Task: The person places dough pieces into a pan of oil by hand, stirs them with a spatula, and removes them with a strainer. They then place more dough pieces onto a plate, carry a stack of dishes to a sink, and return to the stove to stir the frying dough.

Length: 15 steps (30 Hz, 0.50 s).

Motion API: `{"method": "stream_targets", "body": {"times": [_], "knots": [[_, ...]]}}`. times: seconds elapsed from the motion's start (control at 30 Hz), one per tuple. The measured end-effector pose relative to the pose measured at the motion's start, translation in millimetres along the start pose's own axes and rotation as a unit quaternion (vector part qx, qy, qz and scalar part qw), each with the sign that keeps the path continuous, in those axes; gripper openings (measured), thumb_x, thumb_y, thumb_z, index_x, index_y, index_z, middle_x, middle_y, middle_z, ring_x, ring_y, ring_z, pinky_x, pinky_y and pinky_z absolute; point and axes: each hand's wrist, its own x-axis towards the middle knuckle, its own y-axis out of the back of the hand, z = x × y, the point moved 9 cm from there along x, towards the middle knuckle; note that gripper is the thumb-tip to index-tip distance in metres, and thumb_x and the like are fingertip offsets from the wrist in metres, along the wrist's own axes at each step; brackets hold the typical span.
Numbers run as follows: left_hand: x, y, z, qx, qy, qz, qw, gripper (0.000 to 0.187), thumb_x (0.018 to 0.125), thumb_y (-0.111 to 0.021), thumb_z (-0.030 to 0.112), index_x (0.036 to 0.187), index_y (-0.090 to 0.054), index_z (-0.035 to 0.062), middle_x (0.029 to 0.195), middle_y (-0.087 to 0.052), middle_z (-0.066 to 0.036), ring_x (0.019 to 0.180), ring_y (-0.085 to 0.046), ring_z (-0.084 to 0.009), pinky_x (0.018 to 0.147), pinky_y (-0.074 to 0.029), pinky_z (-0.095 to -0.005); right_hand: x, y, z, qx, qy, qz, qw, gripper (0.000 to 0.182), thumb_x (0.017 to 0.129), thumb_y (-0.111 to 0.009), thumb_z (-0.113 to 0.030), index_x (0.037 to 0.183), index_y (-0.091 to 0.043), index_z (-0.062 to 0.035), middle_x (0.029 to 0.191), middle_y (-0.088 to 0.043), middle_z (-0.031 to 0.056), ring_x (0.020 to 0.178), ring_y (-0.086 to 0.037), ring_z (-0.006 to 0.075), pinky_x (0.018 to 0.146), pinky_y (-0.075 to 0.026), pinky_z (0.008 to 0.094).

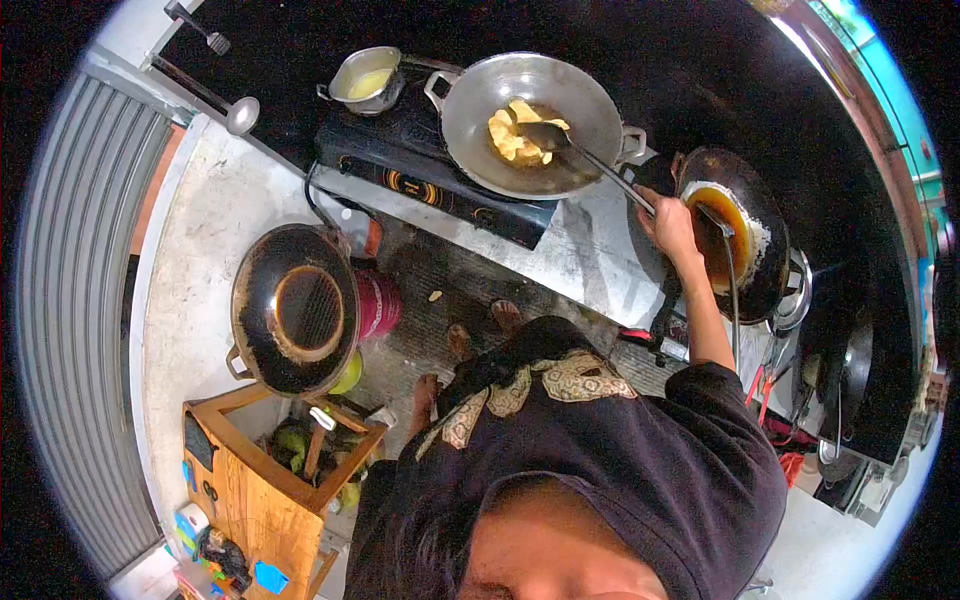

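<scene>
In the head view, my right hand (668,228) is closed around the handle of a long metal spatula (600,165). Its dark, rounded head rests among pale yellow food pieces (515,150) inside a large silver wok (590,105). Some brownish liquid shows around the pieces. The wok sits on the right side of a black gas stove (430,185). Close to my right wrist is a dark wok (770,250) of brown liquid, with a long-handled utensil (733,260) leaning in it. My left hand is out of view.
A small pot (392,95) of yellow liquid stands on the stove's left side. A dark pan (245,300) sits at left above a wooden stool (250,480). Behind it is a magenta bucket (378,303). Utensils hang at upper left, including a ladle (242,115).
</scene>
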Motion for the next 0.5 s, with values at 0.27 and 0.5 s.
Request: {"method": "stream_targets", "body": {"times": [0.27,0.5], "knots": [[-25.0,-7.2,13.2,0.418,-0.229,0.032,0.879,0.027,0.089,-0.048,0.029,0.102,-0.062,0.0103,0.101,-0.06,-0.018,0.076,-0.06,-0.0348,0.068,-0.049,-0.0429,25.2,-13.3,19.7,0.157,-0.09,0.075,0.981,0.03,0.078,-0.064,-0.019,0.104,-0.066,-0.0047,0.08,-0.064,0.0214,0.074,-0.063,0.0327,0.069,-0.049,0.0388],[-24.7,-9.3,23.6,0.36,-0.216,0.051,0.906,0.035,0.086,-0.054,0.036,0.107,-0.061,0.0079,0.099,-0.063,-0.014,0.083,-0.061,-0.0331,0.075,-0.048,-0.044,36.9,-36.6,33.6,0.108,-0.112,0.041,0.987,0.034,0.078,-0.065,-0.021,0.106,-0.065,-0.001,0.06,-0.058,0.0132,0.053,-0.056,0.0183,0.057,-0.045,0.0328]]}}
